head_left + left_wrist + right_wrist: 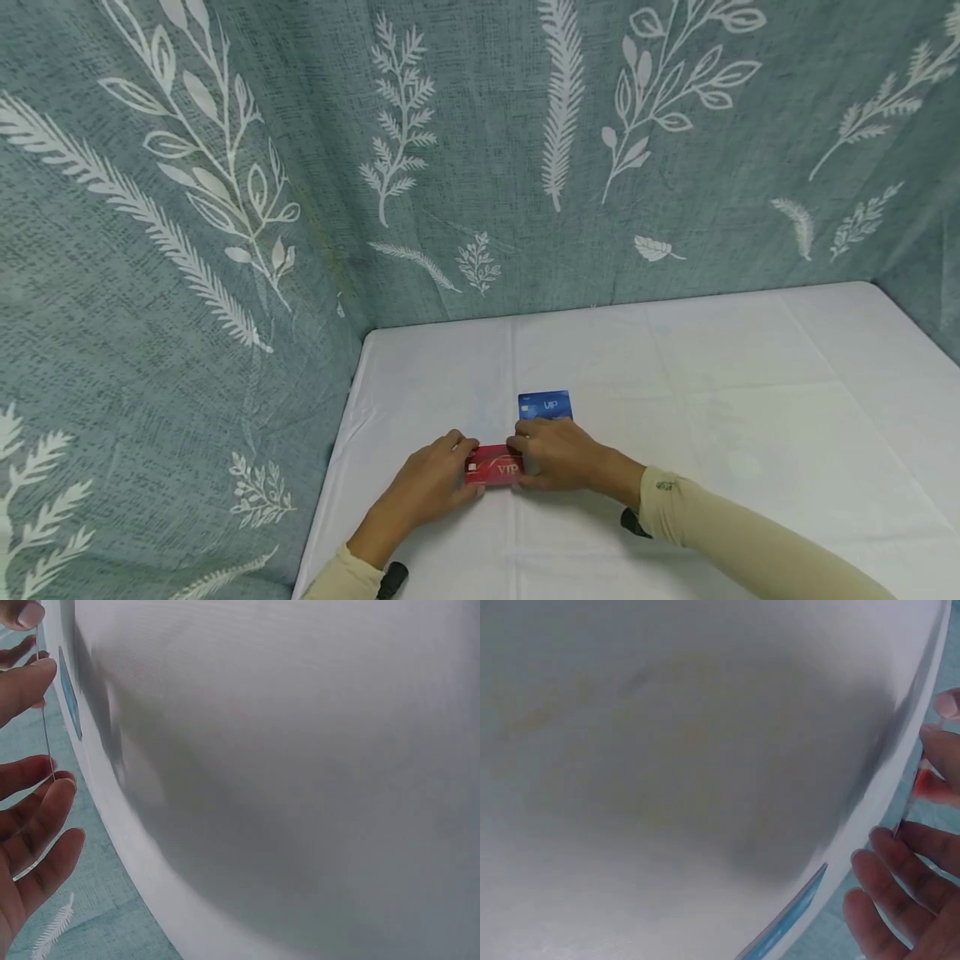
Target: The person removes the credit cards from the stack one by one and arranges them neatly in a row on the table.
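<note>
A red card (492, 465) printed "VIP", with a small chip mark, is stretched between both hands in the head view. My left hand (433, 482) pinches its left end. At the right end, the thumb and fingers of my right hand (561, 455) grip the card. Both wrist views show this card nearly edge-on as a thin line, held above the white cloth. Just beyond the right hand lies a blue "VIP" card (545, 403) on the table, its near part hidden by that hand. The blue card (786, 922) also appears low in the right wrist view.
A white cloth (720, 417) covers the table, with fold creases across it. Teal curtains (480, 167) with white leaf prints hang along the back and left edges. Dark straps or devices (392, 579) sit at both wrists.
</note>
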A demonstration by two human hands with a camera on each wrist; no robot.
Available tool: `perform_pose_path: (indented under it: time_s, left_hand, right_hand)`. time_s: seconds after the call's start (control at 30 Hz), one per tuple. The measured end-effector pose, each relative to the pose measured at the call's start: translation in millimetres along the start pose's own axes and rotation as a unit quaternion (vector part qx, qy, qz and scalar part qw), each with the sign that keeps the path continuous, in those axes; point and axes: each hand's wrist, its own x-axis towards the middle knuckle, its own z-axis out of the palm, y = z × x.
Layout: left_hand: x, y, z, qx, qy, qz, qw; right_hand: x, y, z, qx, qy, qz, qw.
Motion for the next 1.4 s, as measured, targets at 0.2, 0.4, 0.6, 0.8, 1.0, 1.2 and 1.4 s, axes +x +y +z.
perform_pose_path:
  time_s: [0.2, 0.4, 0.6, 0.8, 1.0, 1.2, 1.4]
  left_hand:
    - [-3.0, -3.7, -1.3, 0.015, -0.005, -0.004, 0.9999]
    - [-2.0, -4.4, -0.9, 0.021, -0.006, -0.001, 0.9998]
    - [-3.0, -5.2, -2.4, 0.023, -0.009, -0.005, 0.9997]
    - [-4.0, -6.2, -3.0, 0.022, -0.018, -0.011, 0.9995]
    - [-5.2, -8.8, -1.3, 0.022, -0.021, -0.016, 0.9994]
    - [-6.5, -10.5, -1.1, 0.020, -0.019, -0.016, 0.9995]
    - [-8.0, -12.3, -0.3, 0.016, -0.024, -0.019, 0.9994]
  right_hand:
    - [4.9, -3.2, 2.9, -0.013, 0.013, -0.011, 0.9998]
    - [6.5, -1.9, 3.5, -0.029, 0.016, -0.017, 0.9993]
    - [9.5, -3.8, 3.8, -0.032, 0.018, -0.023, 0.9991]
    - [12.8, -6.3, 5.4, -0.040, 0.000, -0.022, 0.9990]
    - [15.4, -9.4, 6.3, -0.029, -0.010, -0.016, 0.9994]
    - [17.4, -12.2, 6.9, -0.027, -0.017, -0.011, 0.9994]
    - [19.1, -13.9, 9.7, -0.027, -0.016, -0.015, 0.9994]
